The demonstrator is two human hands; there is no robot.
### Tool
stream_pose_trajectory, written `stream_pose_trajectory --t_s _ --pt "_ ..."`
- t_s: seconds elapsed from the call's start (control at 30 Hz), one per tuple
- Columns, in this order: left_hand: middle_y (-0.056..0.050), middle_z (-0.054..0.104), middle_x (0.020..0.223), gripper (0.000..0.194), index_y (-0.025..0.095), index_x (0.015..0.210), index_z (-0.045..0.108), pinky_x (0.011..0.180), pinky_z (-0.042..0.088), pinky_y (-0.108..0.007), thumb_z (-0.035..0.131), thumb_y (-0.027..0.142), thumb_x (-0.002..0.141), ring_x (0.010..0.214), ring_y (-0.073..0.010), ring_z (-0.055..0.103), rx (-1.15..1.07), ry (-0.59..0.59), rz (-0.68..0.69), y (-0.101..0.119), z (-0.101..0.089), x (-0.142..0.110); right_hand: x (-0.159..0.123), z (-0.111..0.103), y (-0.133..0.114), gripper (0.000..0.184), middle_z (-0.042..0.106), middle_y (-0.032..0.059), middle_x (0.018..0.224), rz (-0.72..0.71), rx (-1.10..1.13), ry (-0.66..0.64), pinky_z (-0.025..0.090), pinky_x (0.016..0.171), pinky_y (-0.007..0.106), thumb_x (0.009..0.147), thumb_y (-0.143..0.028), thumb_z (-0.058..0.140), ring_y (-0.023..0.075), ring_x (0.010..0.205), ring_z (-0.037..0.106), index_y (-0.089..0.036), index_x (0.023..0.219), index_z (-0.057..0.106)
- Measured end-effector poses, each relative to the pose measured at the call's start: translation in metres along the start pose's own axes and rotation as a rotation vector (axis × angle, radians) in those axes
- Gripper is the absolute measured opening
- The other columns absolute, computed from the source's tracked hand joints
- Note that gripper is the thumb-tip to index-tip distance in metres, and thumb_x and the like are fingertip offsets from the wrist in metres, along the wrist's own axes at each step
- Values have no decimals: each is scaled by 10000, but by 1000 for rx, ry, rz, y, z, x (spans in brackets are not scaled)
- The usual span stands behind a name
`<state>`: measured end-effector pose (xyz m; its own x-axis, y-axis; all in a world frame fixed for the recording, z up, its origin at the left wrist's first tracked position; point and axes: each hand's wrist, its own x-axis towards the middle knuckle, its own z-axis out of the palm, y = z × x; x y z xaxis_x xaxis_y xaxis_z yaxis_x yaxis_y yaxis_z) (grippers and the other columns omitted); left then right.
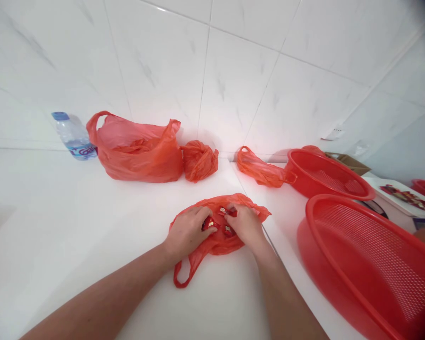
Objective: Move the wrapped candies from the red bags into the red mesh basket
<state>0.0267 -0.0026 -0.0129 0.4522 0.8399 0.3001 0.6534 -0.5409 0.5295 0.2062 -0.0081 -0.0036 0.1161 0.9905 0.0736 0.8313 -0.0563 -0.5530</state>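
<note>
Forearms foremost, my left hand curves half-closed around a red-wrapped piece, grip unclear; my right hand pinches another piece inside the limp red bag. Pieces look light, slick: best held edgewise.

Left hand and right hand close together, fingers curled inward

Room lies left of the hands; red baskets block right.
</note>
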Motion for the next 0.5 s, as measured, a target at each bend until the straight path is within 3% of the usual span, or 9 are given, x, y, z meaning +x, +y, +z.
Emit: stream_pose_trajectory --t_s 0.13,0.23,0.43,0.5 --pt "18 572 766 116 226 765 473 594 365 -274 565 279 812 704 -166 532 16 -20 -1 -1 0 0 -1 -11 1 147 692 27 797 84 -5 19 397 615 287 786 -282 537 192 745 623 -230 831 667" --pt "11 576 771 62 224 782 486 600 373 -273 500 243 840 699 -162 529 8 -7 0 -1 -1 0 -4 -18 4 130 692 6 815 50 47 25 411 634 284 771 -293 546 185 776 626 -238 789 663" --pt "7 577 751 92 222 766 475 605 370 -270 439 159 822 688 -162 531 25 5 -12 -2 0 0 -13 -25 9 122 669 -21 735 28 71 -239 381 514 255 618 -295 712 146 612 584 -240 708 650" --pt "5 582 753 100 222 764 478 614 372 -272 434 147 815 696 -165 534 20 16 -9 -2 0 0 -14 -23 9 112 634 -29 629 14 29 -234 337 472 248 585 -245 726 126 531 536 -233 637 628"
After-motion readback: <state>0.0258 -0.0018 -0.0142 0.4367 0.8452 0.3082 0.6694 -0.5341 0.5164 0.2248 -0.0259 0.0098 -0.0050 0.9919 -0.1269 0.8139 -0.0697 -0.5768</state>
